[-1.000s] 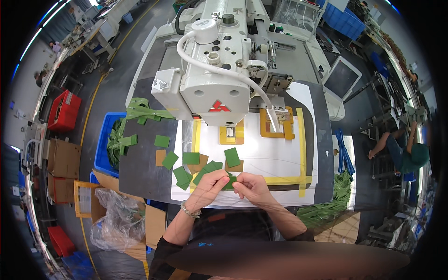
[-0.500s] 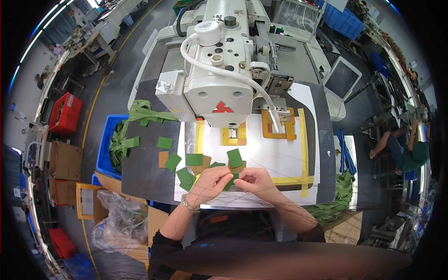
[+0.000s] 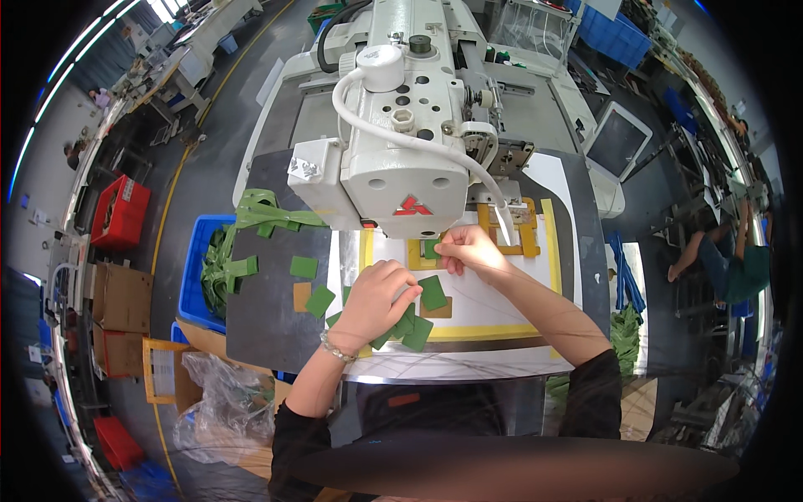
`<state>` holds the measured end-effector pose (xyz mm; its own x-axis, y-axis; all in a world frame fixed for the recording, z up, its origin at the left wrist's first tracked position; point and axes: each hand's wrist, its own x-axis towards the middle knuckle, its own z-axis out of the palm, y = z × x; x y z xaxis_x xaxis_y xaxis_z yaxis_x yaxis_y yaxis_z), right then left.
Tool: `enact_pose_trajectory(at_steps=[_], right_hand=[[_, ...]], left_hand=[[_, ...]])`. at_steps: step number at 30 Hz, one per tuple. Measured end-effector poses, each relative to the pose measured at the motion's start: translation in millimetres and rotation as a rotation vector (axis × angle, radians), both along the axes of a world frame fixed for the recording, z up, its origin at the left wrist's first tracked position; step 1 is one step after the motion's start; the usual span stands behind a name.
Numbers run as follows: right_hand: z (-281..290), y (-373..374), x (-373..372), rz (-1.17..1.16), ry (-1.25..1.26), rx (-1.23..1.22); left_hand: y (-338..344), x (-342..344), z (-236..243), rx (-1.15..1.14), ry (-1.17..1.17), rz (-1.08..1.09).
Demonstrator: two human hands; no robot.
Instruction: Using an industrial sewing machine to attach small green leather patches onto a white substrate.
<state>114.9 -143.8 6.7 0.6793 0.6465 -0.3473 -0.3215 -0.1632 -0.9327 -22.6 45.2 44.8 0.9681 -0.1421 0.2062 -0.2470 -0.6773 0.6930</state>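
Note:
My right hand (image 3: pixel 471 250) reaches forward under the head of a white industrial sewing machine (image 3: pixel 401 180). Its fingertips pinch a small green fabric patch (image 3: pixel 431 248) at the left yellow frame (image 3: pixel 416 258). My left hand (image 3: pixel 376 303) is curled, thumb and fingers close together, over loose green patches. Whether anything is between those fingers cannot be made out. One green patch (image 3: pixel 432 294) lies by its thumb, partly over a tan piece (image 3: pixel 442 309); another green patch (image 3: pixel 416 334) is nearer me. A second yellow frame (image 3: pixel 528 230) is to the right.
On the dark left table, a green patch (image 3: pixel 304 267) and tan square (image 3: pixel 302 297) lie near green strips (image 3: pixel 272 217). A blue bin (image 3: pixel 191 293) holds more strips. Yellow tape (image 3: pixel 553 268) edges the white sheet. A tablet-like screen (image 3: pixel 617 140) stands at right.
My hands have parted. The right hand moved forward with a green patch to the left yellow frame, while the left hand shifted slightly forward over the loose patches. The view has shifted slightly.

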Motion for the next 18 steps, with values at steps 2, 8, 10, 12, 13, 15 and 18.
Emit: enact_pose_trajectory(at_steps=[2, 8, 10, 12, 13, 15, 18], right_hand=[[-2, 5, 3, -0.005, -0.001, -0.035], [-5, 12, 8, 0.009, -0.021, -0.148], [-1, 14, 10, 0.028, -0.025, -0.173], [2, 16, 13, 0.050, -0.030, -0.196], [3, 17, 15, 0.074, -0.046, -0.238], [4, 18, 17, 0.098, -0.064, -0.279], [2, 20, 20, 0.112, -0.056, -0.284]], left_hand=[[-2, 4, -5, 0.149, -0.114, -0.074], [-9, 9, -30, 0.214, -0.131, -0.115], [-9, 10, -32, 0.248, -0.144, -0.112], [-10, 11, -35, 0.284, -0.156, -0.106], [-11, 12, -36, 0.318, -0.153, -0.106], [-12, 13, -38, 0.353, -0.150, -0.105], [-13, 16, -37, 0.389, -0.170, -0.112]])
